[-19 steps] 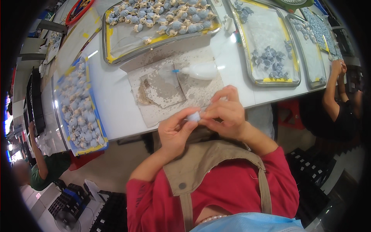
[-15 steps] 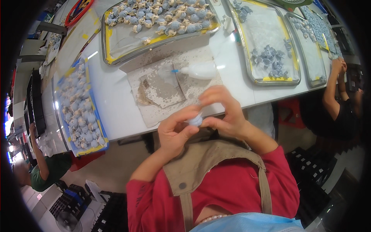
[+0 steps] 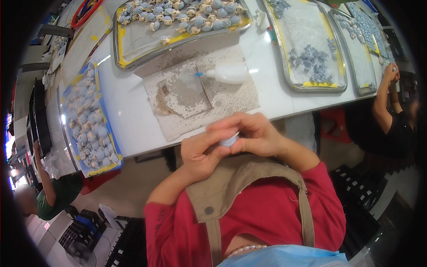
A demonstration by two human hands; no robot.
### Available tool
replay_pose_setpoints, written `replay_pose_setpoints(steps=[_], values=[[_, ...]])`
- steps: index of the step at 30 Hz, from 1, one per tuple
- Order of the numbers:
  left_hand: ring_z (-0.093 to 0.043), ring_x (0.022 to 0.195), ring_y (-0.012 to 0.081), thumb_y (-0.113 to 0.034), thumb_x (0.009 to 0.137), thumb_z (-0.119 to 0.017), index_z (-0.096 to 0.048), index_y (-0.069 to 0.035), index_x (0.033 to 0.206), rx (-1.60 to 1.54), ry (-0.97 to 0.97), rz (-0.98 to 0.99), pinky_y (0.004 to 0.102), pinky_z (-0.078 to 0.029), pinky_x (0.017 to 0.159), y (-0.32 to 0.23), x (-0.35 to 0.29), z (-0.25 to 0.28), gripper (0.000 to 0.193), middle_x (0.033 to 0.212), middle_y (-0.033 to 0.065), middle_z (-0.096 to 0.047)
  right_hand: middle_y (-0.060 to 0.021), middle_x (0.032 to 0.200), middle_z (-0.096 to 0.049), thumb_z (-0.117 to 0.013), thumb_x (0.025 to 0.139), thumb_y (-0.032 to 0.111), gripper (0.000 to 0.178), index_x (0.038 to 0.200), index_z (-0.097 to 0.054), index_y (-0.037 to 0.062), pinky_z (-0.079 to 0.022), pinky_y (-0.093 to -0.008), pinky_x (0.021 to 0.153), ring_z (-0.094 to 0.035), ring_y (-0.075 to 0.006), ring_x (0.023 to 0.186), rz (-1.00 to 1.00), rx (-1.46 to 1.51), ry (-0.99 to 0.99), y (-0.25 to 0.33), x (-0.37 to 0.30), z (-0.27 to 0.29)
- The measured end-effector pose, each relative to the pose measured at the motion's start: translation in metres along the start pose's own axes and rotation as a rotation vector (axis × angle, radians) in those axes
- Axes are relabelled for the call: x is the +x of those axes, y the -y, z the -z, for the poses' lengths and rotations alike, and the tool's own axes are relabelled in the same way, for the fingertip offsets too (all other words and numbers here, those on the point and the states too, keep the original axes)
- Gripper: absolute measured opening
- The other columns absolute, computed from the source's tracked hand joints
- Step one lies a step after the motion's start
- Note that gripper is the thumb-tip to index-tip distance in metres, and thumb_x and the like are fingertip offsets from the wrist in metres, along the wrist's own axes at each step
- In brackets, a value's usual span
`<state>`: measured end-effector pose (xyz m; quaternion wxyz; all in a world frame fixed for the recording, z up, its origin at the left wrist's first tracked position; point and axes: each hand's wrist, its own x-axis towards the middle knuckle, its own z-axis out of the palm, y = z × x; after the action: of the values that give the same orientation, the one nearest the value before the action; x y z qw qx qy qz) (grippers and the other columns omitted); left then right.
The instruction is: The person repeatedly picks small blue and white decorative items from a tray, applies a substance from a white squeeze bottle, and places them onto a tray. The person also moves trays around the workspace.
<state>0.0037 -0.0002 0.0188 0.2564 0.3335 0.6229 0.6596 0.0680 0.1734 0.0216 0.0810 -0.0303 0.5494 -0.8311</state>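
Note:
Between both hands, just past the table's front edge, is a small pale blue-grey figurine piece (image 3: 230,140). My left hand (image 3: 201,151) is closed on its left side, thumb and fingers pressed to it. My right hand (image 3: 257,135) pinches it from the right, its fingers arched over the top. The fingers cover most of the piece. Beyond my hands lies a stained cardboard sheet (image 3: 238,103) with a white squeeze bottle (image 3: 231,74) on its side, its blue tip pointing left.
A metal tray (image 3: 129,65) of blue-and-cream figurines stands at the back. A blue tray (image 3: 106,129) with similar pieces is at left. On the right are a tray (image 3: 311,87) of grey-blue parts and a narrower tray (image 3: 365,91). Co-workers' arms (image 3: 383,100) show at both sides.
My right hand's fingers have come down and closed over the piece beside my left hand. The whole view has shifted slightly.

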Motion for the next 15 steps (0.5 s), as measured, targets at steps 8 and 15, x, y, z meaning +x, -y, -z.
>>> replay_pose_setpoints(steps=[8, 15], values=[[-0.06, 0.093, 0.0184, -0.017, 0.085, -0.061, -0.058, 0.0, 0.107, -0.222, -0.003, 0.022, 0.0265, -0.047, 0.08, 0.008, 0.003, -0.002, 0.028, 0.105, 0.014, -0.062, -0.0072, 0.109, -0.058, -0.063, 0.081, 0.005, 0.041, 0.119, -0.051, 0.0009, -0.042, -0.0266, 0.089, -0.054, -0.0123, 0.1, -0.001, -0.068, -0.035, -0.002, -0.001, 0.0], [-0.057, 0.101, 0.0263, -0.019, 0.081, -0.066, -0.051, 0.0, 0.109, -0.519, -0.044, 0.098, 0.0372, -0.046, 0.088, 0.011, 0.0, -0.006, 0.038, 0.112, 0.0196, -0.056, -0.0064, 0.116, -0.052, -0.056, 0.085, 0.003, 0.042, 0.125, -0.044, 0.0021, -0.04, -0.028, 0.092, -0.049, -0.0126, 0.106, -0.044, 0.235, -0.027, 0.003, -0.002, -0.003]])
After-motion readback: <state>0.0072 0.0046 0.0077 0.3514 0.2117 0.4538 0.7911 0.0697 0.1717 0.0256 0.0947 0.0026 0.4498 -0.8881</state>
